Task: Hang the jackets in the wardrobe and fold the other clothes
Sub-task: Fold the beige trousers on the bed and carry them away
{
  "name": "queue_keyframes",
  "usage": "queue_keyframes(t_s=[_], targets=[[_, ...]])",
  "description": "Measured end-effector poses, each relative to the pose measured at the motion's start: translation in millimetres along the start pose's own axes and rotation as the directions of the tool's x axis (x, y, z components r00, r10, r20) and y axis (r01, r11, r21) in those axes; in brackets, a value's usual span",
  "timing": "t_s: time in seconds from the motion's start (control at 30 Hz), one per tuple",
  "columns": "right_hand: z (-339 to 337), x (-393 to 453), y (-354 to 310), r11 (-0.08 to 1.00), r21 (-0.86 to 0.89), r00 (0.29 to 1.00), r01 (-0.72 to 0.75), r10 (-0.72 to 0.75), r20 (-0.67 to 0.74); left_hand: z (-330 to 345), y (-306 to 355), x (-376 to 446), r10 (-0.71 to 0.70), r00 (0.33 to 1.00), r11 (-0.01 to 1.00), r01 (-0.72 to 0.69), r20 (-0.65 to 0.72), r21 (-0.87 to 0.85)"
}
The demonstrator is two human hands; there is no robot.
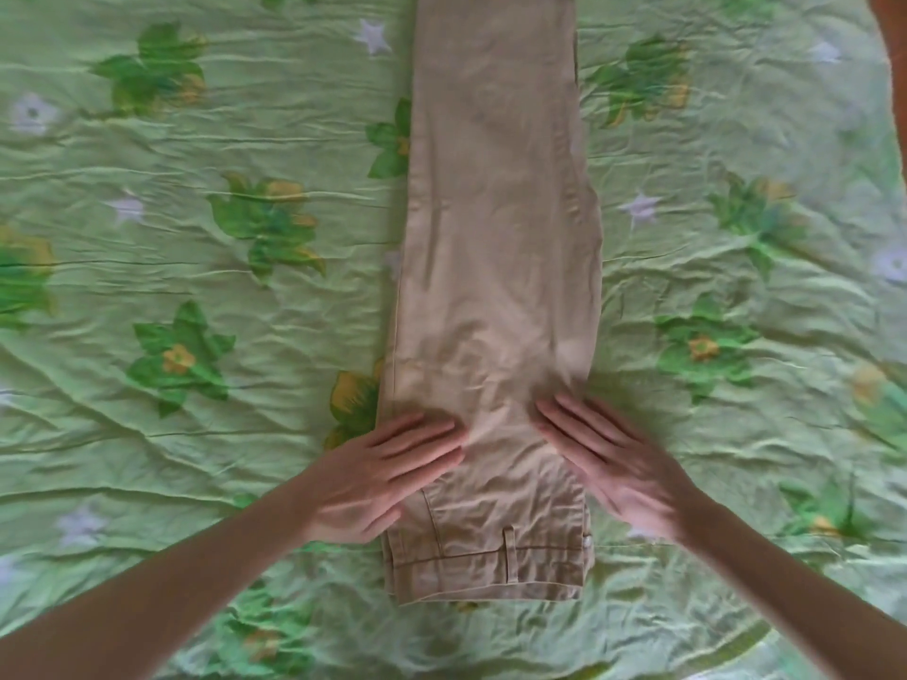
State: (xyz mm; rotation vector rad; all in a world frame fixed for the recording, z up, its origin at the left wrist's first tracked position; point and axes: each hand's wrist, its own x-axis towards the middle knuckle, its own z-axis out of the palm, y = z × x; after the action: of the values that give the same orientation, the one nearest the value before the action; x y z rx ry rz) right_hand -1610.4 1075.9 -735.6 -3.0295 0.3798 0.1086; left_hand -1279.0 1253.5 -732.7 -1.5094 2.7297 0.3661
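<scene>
Beige trousers lie flat on the bed, folded lengthwise leg on leg, waistband near me and legs running away past the top of the view. My left hand presses flat on the left side of the seat area with straight fingers. My right hand lies flat on the right side, fingers straight, slightly blurred. Both hands point inward, with a gap of cloth between the fingertips.
The wrinkled green bedspread with a flower and star print fills the view on both sides of the trousers. An orange-brown strip shows at the top right corner.
</scene>
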Motion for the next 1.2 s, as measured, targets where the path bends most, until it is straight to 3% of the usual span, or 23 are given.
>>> queue_keyframes(t_s=[0.07, 0.23, 0.43, 0.53, 0.6, 0.67, 0.73, 0.77, 0.83, 0.87, 1.0, 1.07, 1.2], targets=[[1, -22, 6, 0.995, -0.076, 0.994, 0.071, -0.064, 0.093, -2, -4, -13, 0.051, 0.998, 0.998, -0.052, 0.024, 0.043], [-1, -18, -1, 0.986, -0.09, 0.989, 0.138, -0.132, 0.069, -2, 0, -10, 0.081, 0.996, 0.995, -0.082, 0.032, 0.049], [-13, 8, -4, 0.988, -0.004, 0.972, 0.156, -0.153, 0.18, 1, 20, 2, -0.016, 0.986, 1.0, 0.02, 0.167, -0.019], [-14, 7, 0, 0.983, 0.112, 0.982, 0.144, -0.155, 0.104, 3, 19, 1, -0.053, 0.998, 0.978, 0.056, 0.022, -0.203], [-14, 3, -5, 0.963, 0.263, 0.998, 0.057, -0.055, -0.017, -1, 18, -2, -0.145, 0.985, 0.901, 0.091, -0.097, -0.424], [-13, -1, -16, 0.863, 0.493, 0.98, -0.111, 0.178, -0.09, -7, 25, -6, -0.407, 0.899, 0.696, 0.193, -0.158, -0.692], [-21, 5, -31, 0.708, 0.647, 0.883, -0.284, 0.455, -0.11, -20, 33, -2, -0.699, 0.713, 0.355, 0.278, -0.056, -0.893], [-26, 11, -37, 0.61, 0.724, 0.816, -0.321, 0.567, -0.116, -26, 35, 3, -0.78, 0.625, 0.221, 0.305, 0.02, -0.926], [-28, 22, -47, 0.37, 0.887, 0.715, -0.277, 0.696, -0.067, -31, 33, 14, -0.841, 0.53, 0.075, 0.317, 0.111, -0.946], [-31, 30, -49, 0.273, 0.929, 0.682, -0.252, 0.73, -0.03, -33, 31, 19, -0.848, 0.514, 0.034, 0.3, 0.131, -0.953], [-33, 52, -52, 0.068, 0.962, 0.525, -0.265, 0.847, 0.085, -36, 25, 40, -0.88, 0.45, -0.077, 0.173, 0.148, -0.982], [-33, 65, -47, 0.065, 0.928, 0.436, -0.367, 0.893, 0.11, -35, 20, 50, -0.902, 0.404, -0.11, 0.133, 0.155, -0.985], [-25, 80, -22, 0.13, 0.816, 0.381, -0.563, 0.917, 0.116, -30, 6, 66, -0.943, 0.304, -0.071, 0.216, 0.137, -0.974]])
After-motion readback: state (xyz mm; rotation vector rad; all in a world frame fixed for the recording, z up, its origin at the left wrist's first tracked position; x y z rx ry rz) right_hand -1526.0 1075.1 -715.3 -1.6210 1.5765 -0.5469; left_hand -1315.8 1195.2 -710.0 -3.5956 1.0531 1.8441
